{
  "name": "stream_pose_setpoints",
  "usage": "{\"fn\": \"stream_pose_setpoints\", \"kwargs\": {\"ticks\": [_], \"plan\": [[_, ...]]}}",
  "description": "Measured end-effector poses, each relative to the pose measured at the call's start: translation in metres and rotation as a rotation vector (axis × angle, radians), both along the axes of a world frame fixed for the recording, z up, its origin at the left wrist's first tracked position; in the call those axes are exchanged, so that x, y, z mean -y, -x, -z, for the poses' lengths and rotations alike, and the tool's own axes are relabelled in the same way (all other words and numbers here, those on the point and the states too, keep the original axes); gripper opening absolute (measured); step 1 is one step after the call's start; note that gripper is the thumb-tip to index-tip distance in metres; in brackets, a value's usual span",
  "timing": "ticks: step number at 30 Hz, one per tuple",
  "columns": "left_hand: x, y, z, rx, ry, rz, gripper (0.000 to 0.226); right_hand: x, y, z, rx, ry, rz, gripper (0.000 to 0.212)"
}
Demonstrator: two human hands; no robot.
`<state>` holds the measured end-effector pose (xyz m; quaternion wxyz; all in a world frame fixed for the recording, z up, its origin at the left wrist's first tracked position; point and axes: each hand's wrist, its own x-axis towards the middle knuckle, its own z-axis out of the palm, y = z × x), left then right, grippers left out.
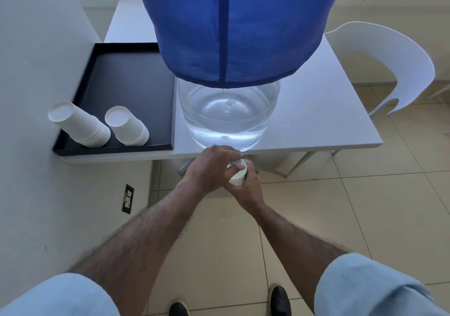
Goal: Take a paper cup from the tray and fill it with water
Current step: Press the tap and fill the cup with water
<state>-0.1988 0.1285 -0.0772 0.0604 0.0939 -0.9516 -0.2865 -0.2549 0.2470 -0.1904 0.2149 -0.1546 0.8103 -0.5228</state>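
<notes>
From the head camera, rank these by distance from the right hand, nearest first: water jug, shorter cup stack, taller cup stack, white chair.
1. Water jug: directly beyond the right hand, on the table edge.
2. Shorter cup stack: to the left, on the tray.
3. Taller cup stack: farther left, by the wall.
4. White chair: far right, behind the table.

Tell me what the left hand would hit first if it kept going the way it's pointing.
Probably the base of the water jug: the left hand points at it over the table edge. Depth is unclear.
</notes>
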Motion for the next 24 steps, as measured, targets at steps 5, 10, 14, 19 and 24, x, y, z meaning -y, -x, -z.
{"fn": "stream_pose_setpoints", "kwargs": {"ticks": [5, 10, 14, 19, 24], "plan": [[0.001, 0.008, -0.01, 0.103, -0.08, -0.052, 0.025, 0.003, 0.004, 0.005, 0.016, 0.015, 0.012, 0.065], [0.007, 0.015, -0.016, 0.197, -0.147, -0.113, 0.034, -0.001, 0.001, 0.01, 0.014, 0.006, 0.011, 0.063], [0.007, 0.014, -0.016, 0.209, -0.198, -0.124, 0.032, -0.002, -0.002, 0.011, 0.012, -0.001, 0.015, 0.065], [0.007, 0.017, -0.017, 0.21, -0.24, -0.15, 0.026, -0.001, -0.002, 0.009, -0.01, 0.003, 0.013, 0.066], [0.006, 0.018, -0.018, 0.223, -0.265, -0.164, 0.024, 0.0, -0.001, 0.006, -0.044, 0.023, 0.02, 0.065]]}}
